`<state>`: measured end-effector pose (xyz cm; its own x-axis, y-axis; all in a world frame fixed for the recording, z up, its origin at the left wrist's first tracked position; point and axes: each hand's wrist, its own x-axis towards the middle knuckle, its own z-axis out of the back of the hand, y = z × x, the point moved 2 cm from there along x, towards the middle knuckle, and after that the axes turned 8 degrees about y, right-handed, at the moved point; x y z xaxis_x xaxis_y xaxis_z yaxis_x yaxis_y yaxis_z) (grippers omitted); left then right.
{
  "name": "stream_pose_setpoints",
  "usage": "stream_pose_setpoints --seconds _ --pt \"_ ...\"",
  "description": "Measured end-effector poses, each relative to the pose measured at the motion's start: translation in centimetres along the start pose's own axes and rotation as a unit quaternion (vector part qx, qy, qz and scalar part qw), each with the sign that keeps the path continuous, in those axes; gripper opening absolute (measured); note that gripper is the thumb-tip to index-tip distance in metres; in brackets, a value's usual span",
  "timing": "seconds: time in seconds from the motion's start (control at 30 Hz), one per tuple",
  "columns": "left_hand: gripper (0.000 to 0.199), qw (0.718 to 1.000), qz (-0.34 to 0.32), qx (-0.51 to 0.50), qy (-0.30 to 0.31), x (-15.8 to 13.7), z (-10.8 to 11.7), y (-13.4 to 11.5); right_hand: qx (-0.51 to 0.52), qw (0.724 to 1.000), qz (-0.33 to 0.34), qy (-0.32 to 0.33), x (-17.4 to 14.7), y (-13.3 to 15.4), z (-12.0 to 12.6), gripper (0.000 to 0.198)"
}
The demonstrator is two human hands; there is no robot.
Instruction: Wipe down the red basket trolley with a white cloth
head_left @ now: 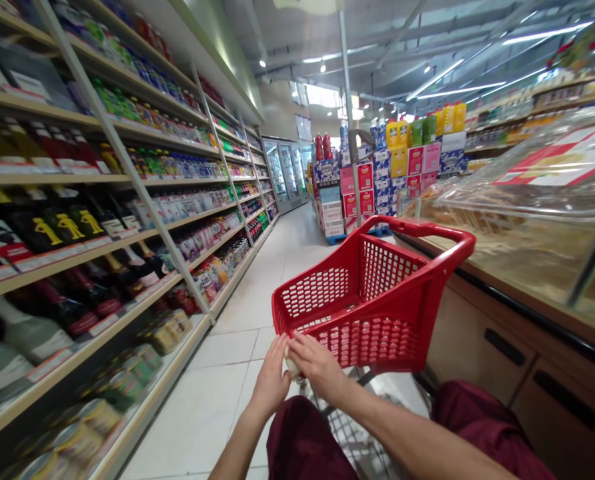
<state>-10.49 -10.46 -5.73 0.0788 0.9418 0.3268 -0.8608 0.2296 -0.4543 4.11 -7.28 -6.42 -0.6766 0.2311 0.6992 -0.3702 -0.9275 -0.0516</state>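
Note:
Both of my hands meet at the near corner of a red plastic shopping cart point(362, 333). Between my left hand point(270, 381) and my right hand point(320, 365) sits a small cream-coloured object point(291, 363), mostly covered by my fingers, so its kind does not show. My left fingers curl around its left side, and my right fingers close over it from the right. The fingertips of both hands are at the basket's rim; whether they touch it is hard to tell. The basket has honeycomb holes and a looped handle on its far right.
Shelves of bottles and cans point(142, 160) line the left side. A pale tiled aisle point(257, 287) runs ahead to glass-door fridges point(285, 167). Stacked drink boxes point(362, 183) stand beyond the cart. At right is a counter point(517, 280) with clear food packs point(542, 173).

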Motion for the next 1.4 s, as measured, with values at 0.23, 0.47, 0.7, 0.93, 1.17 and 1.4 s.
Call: stream_pose_setpoints --seconds 0.23,0.47,0.7,0.93,1.17,1.4 --pt "0.072 0.998 0.06 -0.007 0.012 0.4 0.7 -0.9 -0.021 1.0 0.012 0.004 -2.4 -0.8 -0.7 0.03" --pt "0.067 0.988 0.14 0.058 0.023 1.4 1.4 -3.1 -0.052 0.997 -0.036 -0.033 -1.0 -3.2 3.2 0.033" --pt "0.067 0.986 0.109 0.099 0.077 2.9 0.5 -6.2 -0.046 0.997 -0.036 -0.042 -4.2 -4.4 3.6 0.03" --pt "0.07 0.984 0.086 0.132 0.082 4.4 -0.5 -8.4 -0.065 0.991 -0.081 -0.083 -4.4 -6.9 4.9 0.032" --pt "0.07 0.975 0.071 0.183 0.107 5.1 -1.0 -9.6 -0.068 0.989 -0.103 -0.077 -5.7 -7.6 6.8 0.035" --pt "0.07 0.97 0.062 0.191 0.138 6.2 -1.5 -11.0 -0.124 0.981 -0.125 -0.087 -7.9 -9.8 7.0 0.035"
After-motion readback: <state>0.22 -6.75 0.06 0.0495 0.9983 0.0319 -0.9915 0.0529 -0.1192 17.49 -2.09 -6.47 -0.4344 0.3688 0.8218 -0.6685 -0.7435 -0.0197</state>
